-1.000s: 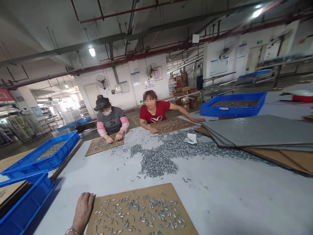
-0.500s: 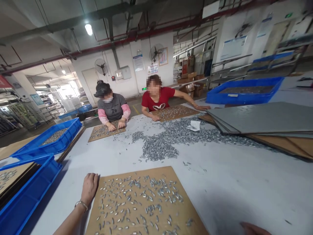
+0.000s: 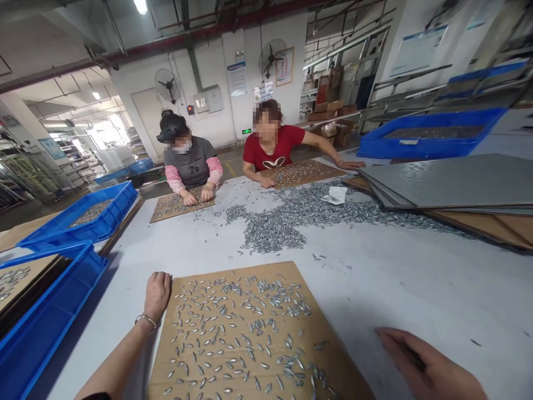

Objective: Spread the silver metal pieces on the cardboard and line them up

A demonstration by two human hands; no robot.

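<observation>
A brown cardboard sheet (image 3: 200,378) lies on the table before me, scattered with small, silvery, spindle-shaped metal pieces (image 3: 216,347). The pieces lie thicker toward its right side. My left hand (image 3: 158,294), with a bracelet at the wrist, is closed at the sheet's upper left edge, fingers together and touching the cardboard. To the right of the sheet, over the white table, is my right hand (image 3: 425,361), slightly blurred. Its fingers are bent with a gap between them, and I see nothing held there. Beyond the sheet a big pile of the same pieces (image 3: 272,230) spreads across the table.
Two co-workers sit opposite, their hands at their own cardboard sheets (image 3: 308,173). Blue trays (image 3: 54,300) stand along the left. Another blue tray (image 3: 433,136) is at the back right, behind stacked grey boards (image 3: 458,180). White paper (image 3: 335,194) lies on the pile.
My view has tilted down, showing more of the cardboard. My right hand has come in from the lower right. My left hand stays at the sheet's edge.
</observation>
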